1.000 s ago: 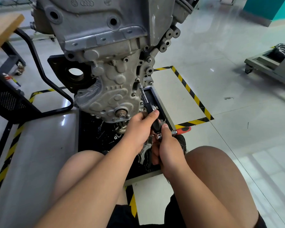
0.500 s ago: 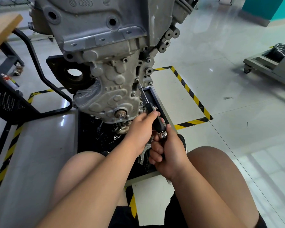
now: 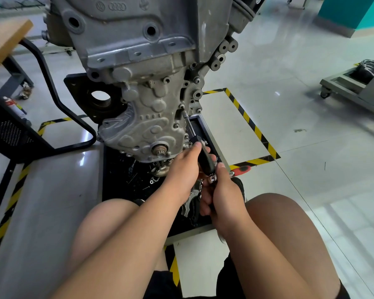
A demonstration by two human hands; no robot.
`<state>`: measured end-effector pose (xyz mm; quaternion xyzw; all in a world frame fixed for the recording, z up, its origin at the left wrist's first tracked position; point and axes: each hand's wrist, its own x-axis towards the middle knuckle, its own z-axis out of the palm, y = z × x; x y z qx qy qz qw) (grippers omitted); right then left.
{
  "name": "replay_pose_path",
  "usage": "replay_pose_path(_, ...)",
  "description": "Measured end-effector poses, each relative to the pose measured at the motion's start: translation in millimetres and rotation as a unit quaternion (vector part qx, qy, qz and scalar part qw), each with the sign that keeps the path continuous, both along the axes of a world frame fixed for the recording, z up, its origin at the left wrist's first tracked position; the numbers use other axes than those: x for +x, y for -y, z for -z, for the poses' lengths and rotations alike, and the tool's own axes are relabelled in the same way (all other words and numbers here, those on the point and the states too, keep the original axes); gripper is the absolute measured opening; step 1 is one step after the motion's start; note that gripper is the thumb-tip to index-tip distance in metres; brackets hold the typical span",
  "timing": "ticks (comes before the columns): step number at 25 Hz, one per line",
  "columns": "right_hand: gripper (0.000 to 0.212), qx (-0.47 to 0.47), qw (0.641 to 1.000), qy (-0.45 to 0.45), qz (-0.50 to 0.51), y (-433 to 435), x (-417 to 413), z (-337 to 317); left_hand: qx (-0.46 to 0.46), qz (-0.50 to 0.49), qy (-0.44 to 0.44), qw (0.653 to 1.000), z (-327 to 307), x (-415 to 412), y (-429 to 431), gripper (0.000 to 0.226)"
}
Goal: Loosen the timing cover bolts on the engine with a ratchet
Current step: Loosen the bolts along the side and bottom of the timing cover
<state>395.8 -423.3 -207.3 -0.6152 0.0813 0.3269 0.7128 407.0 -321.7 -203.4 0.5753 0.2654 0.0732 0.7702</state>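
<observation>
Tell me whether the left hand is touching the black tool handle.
Touching. The head view shows the left hand wrapped around the black tool handle, thumb pressed along its upper end, with no gap visible.

Under the fingers, a black tray of loose metal parts rests on the glossy floor, hazard tape beside it.

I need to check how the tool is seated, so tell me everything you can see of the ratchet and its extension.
The ratchet has a black grip and a thin, bright metal extension running up and left to a bolt on the right edge of the grey timing cover. It lies tilted, above the black tray. The left hand wraps the grip; the right hand holds its lower, chrome end.
</observation>
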Motion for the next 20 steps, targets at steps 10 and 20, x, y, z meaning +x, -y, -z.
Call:
replay_pose_path(10,0.06,-0.134,0.978,0.16,-0.009,2,-5,1,0.022,-0.041,-0.03,0.998,-2,-4,-4,0.06)
replay_pose_path(20,0.058,-0.103,0.986,0.129,-0.012,2,-4,1,-0.014,0.014,-0.027,0.999,-1,-2,-4,0.037)
